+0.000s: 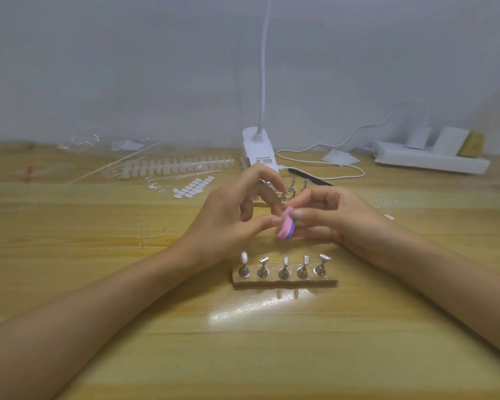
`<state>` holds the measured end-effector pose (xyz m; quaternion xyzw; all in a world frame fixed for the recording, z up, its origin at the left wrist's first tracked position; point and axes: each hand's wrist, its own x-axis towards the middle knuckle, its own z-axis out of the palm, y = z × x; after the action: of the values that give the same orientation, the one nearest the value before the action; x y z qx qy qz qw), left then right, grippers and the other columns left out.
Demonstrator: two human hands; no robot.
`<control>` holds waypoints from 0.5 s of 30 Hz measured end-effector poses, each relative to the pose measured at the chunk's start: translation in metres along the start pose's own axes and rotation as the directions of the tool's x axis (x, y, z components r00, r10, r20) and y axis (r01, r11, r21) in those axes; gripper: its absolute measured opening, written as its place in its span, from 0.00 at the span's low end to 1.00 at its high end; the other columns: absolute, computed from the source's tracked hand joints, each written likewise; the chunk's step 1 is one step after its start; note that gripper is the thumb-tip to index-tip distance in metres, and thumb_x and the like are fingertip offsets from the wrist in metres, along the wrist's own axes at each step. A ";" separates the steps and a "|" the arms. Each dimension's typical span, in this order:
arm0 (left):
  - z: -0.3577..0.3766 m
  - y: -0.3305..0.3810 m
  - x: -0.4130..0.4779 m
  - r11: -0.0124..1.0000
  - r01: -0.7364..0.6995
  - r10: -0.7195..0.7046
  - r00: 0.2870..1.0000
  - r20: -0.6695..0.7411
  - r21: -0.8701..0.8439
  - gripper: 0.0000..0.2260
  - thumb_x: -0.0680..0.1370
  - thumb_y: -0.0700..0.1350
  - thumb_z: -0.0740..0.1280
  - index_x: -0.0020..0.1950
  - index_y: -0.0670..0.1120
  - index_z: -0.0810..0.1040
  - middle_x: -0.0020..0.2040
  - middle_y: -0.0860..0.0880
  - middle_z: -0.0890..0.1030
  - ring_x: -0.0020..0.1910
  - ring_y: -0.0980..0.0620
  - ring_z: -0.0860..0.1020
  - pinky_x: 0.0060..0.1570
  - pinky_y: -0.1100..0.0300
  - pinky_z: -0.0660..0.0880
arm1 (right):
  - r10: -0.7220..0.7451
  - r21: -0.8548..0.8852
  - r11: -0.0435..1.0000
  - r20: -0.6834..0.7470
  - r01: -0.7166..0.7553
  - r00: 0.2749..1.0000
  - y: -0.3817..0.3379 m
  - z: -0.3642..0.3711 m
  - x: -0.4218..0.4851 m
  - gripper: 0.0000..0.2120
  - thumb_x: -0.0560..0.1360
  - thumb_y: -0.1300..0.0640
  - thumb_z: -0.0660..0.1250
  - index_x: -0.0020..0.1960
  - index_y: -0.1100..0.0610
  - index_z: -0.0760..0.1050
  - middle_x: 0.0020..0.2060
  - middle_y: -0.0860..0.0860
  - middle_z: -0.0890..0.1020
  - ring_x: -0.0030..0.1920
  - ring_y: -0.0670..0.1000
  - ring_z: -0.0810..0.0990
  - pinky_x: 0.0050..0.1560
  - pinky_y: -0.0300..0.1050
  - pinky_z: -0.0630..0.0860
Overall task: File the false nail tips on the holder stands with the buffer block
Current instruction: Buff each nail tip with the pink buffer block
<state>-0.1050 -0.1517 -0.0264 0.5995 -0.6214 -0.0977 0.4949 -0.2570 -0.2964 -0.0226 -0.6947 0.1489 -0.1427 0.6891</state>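
Observation:
My right hand [335,217] grips a pink and purple buffer block [286,226] between thumb and fingers, just above the table. My left hand [228,217] meets it from the left. Its thumb and a curled finger pinch a small pale false nail tip [277,220] against the block's pink face; most of the tip is hidden. In front of both hands a holder base [285,281] carries a row of several metal stands, and the leftmost stand bears a white nail tip [244,257]. A second row of stands [293,184] shows behind my fingers.
Strips of clear nail tips [179,164] and white adhesive tabs [194,187] lie at the back left. A white clip lamp [257,151] stands behind the hands, with its cable and a black file [309,176] to its right. A white power strip [430,160] sits far right.

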 end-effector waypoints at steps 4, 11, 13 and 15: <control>0.000 0.000 0.000 1.000 -0.002 0.002 1.000 -0.006 -0.015 0.15 0.73 0.37 0.74 0.55 0.48 0.73 0.40 0.54 0.83 0.26 0.55 0.62 0.31 0.70 0.61 | 0.012 -0.004 1.000 0.026 -0.012 1.000 -0.001 0.000 0.000 0.12 0.71 0.62 0.73 0.52 0.65 0.79 0.47 0.62 0.85 0.48 0.57 0.86 0.49 0.43 0.82; 0.000 0.002 -0.002 1.000 -0.004 0.004 1.000 0.029 -0.021 0.16 0.73 0.37 0.75 0.56 0.46 0.73 0.40 0.53 0.83 0.25 0.57 0.61 0.32 0.70 0.61 | 0.029 0.027 0.999 -0.026 -0.029 0.999 -0.002 -0.004 0.001 0.12 0.70 0.60 0.72 0.52 0.63 0.79 0.47 0.59 0.86 0.48 0.55 0.86 0.43 0.38 0.81; 0.000 0.003 -0.002 1.000 -0.001 0.002 1.000 0.029 -0.016 0.16 0.73 0.37 0.75 0.56 0.46 0.73 0.40 0.53 0.83 0.25 0.57 0.61 0.32 0.71 0.61 | 0.051 0.033 0.998 -0.009 -0.051 0.999 -0.004 -0.005 0.001 0.11 0.70 0.60 0.72 0.51 0.63 0.79 0.47 0.59 0.86 0.47 0.54 0.87 0.42 0.37 0.81; 0.000 0.002 -0.002 1.000 0.001 -0.001 1.000 -0.001 -0.020 0.16 0.73 0.37 0.74 0.56 0.46 0.73 0.40 0.53 0.83 0.26 0.57 0.62 0.32 0.70 0.62 | 0.056 0.037 0.998 0.006 -0.056 0.998 -0.005 -0.005 0.001 0.11 0.70 0.60 0.72 0.50 0.63 0.79 0.46 0.59 0.86 0.46 0.53 0.87 0.42 0.38 0.81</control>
<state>-0.1065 -0.1497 -0.0254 0.5949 -0.6197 -0.1040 0.5013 -0.2578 -0.3019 -0.0174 -0.6776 0.1642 -0.1244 0.7060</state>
